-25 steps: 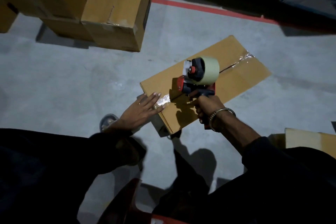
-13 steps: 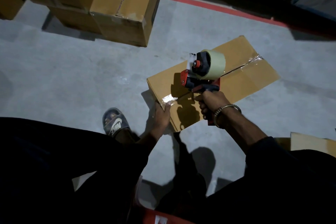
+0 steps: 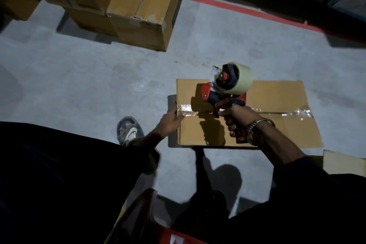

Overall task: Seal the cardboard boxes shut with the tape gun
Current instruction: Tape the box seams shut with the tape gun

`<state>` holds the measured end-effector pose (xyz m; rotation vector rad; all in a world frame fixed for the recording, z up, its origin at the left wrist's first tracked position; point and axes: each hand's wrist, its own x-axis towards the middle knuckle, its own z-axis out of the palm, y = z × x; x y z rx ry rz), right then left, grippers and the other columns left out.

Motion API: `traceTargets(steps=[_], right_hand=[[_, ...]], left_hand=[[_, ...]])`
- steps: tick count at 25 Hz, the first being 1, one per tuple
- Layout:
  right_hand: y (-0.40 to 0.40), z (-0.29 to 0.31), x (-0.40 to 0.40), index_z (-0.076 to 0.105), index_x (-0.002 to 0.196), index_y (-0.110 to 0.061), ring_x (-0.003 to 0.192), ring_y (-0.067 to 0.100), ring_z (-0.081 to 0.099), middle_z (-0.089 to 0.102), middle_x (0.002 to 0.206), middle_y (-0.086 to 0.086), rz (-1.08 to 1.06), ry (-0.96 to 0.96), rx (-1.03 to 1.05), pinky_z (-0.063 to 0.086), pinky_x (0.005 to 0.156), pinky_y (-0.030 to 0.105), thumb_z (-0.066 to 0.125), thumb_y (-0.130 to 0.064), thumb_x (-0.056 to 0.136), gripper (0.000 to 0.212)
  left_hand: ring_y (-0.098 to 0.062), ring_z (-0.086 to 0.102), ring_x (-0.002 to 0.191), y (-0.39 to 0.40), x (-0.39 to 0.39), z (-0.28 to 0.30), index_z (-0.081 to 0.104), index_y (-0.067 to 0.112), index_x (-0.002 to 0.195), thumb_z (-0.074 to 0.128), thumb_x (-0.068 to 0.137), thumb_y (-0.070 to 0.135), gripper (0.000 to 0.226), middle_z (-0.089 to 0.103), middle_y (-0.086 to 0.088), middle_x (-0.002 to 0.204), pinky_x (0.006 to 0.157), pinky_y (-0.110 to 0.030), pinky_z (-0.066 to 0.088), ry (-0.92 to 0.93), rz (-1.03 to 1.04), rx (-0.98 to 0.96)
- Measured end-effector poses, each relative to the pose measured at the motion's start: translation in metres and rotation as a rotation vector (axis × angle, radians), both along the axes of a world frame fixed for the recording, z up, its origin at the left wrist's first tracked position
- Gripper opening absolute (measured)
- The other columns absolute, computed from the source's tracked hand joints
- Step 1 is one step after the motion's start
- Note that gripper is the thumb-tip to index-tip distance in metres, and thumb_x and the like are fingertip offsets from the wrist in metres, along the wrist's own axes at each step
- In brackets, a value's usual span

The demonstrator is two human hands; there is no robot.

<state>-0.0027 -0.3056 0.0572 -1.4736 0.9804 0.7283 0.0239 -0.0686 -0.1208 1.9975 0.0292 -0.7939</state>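
While a second ago the left hand lay flat with fingers spread on the taped corner, it now hooks over the left edge of the flat brown cardboard box on the grey concrete floor, thumb on top beside the tape end, fingers going down the side out of sight, so how tightly they curl cannot be told. That suggests the strip's tail is being pressed down the side wall and this seam is nearly sealed. The box has also swung round: its long axis now runs left to right, with the shiny clear tape strip along it. Further right, the right hand grips the handle of the red and dark tape gun, raised above the lid, its nose pointing left.
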Motion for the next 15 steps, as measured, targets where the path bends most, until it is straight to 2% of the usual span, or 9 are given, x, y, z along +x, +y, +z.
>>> traceTargets(steps=[3, 5, 7, 8, 10, 11, 13, 15], right_hand=[[0.008, 0.003, 0.006, 0.053, 0.08, -0.014, 0.037, 0.013, 0.026, 0.031, 0.054, -0.002, 0.013, 0.017, 0.088, 0.028, 0.042, 0.023, 0.063, -0.011, 0.091, 0.015], [0.014, 0.01, 0.011, 0.049, 0.077, -0.017, 0.036, 0.01, 0.025, 0.03, 0.054, -0.004, 0.04, 0.043, 0.184, 0.028, 0.041, 0.021, 0.059, -0.016, 0.095, 0.021], [0.018, 0.018, 0.017, 0.047, 0.073, -0.019, 0.035, 0.008, 0.025, 0.031, 0.052, -0.007, 0.028, 0.037, 0.25, 0.028, 0.039, 0.02, 0.058, -0.017, 0.097, 0.027], [0.02, 0.022, 0.019, 0.046, 0.072, -0.019, 0.035, 0.007, 0.025, 0.031, 0.052, -0.007, 0.022, 0.024, 0.266, 0.027, 0.039, 0.019, 0.059, -0.018, 0.097, 0.028], [0.024, 0.031, 0.021, 0.045, 0.073, -0.019, 0.035, 0.007, 0.024, 0.031, 0.051, -0.008, 0.038, 0.001, 0.269, 0.026, 0.039, 0.019, 0.059, -0.018, 0.097, 0.028], [0.027, 0.035, 0.021, 0.046, 0.075, -0.02, 0.035, 0.007, 0.024, 0.031, 0.051, -0.008, 0.043, -0.011, 0.278, 0.026, 0.04, 0.02, 0.058, -0.019, 0.097, 0.026], [0.028, 0.039, 0.02, 0.047, 0.077, -0.02, 0.035, 0.007, 0.025, 0.032, 0.051, -0.008, 0.038, -0.045, 0.301, 0.025, 0.042, 0.021, 0.057, -0.017, 0.098, 0.023], [0.032, 0.045, 0.018, 0.048, 0.077, -0.019, 0.036, 0.008, 0.027, 0.033, 0.052, -0.007, 0.044, -0.083, 0.296, 0.026, 0.042, 0.021, 0.058, -0.017, 0.097, 0.022]], left_hand=[[-0.031, 0.064, 0.123, -0.004, 0.002, 0.016, 0.043, 0.023, 0.15, 0.055, 0.104, 0.051, 0.055, 0.064, -0.008, 0.138, 0.1, -0.045, 0.054, 0.013, -0.045, 0.162], [-0.029, 0.064, 0.116, -0.007, 0.009, 0.035, 0.05, 0.018, 0.138, 0.055, 0.102, 0.052, 0.05, 0.062, -0.007, 0.129, 0.093, -0.045, 0.054, -0.119, 0.042, 0.33], [-0.028, 0.068, 0.104, -0.009, 0.022, 0.067, 0.058, 0.014, 0.121, 0.04, 0.107, 0.055, 0.048, 0.065, -0.008, 0.116, 0.081, -0.041, 0.054, -0.243, 0.174, 0.351], [-0.03, 0.072, 0.096, -0.01, 0.03, 0.088, 0.062, 0.011, 0.114, 0.03, 0.108, 0.062, 0.061, 0.07, -0.012, 0.111, 0.076, -0.04, 0.057, -0.138, 0.23, 0.246], [-0.035, 0.077, 0.089, -0.013, 0.046, 0.124, 0.064, 0.001, 0.112, 0.019, 0.101, 0.076, 0.088, 0.075, -0.025, 0.108, 0.072, -0.039, 0.065, 0.395, 0.339, -0.112], [-0.037, 0.078, 0.089, -0.01, 0.053, 0.137, 0.063, -0.004, 0.117, 0.02, 0.099, 0.079, 0.095, 0.074, -0.029, 0.109, 0.074, -0.039, 0.066, 0.615, 0.355, -0.232], [-0.032, 0.079, 0.084, -0.007, 0.068, 0.159, 0.061, -0.01, 0.126, 0.033, 0.104, 0.068, 0.086, 0.076, -0.027, 0.104, 0.07, -0.035, 0.066, 0.789, 0.276, -0.242], [-0.025, 0.079, 0.072, 0.001, 0.088, 0.175, 0.063, -0.01, 0.124, 0.044, 0.11, 0.045, 0.06, 0.078, -0.023, 0.093, 0.059, -0.03, 0.064, 0.787, 0.227, -0.194]])
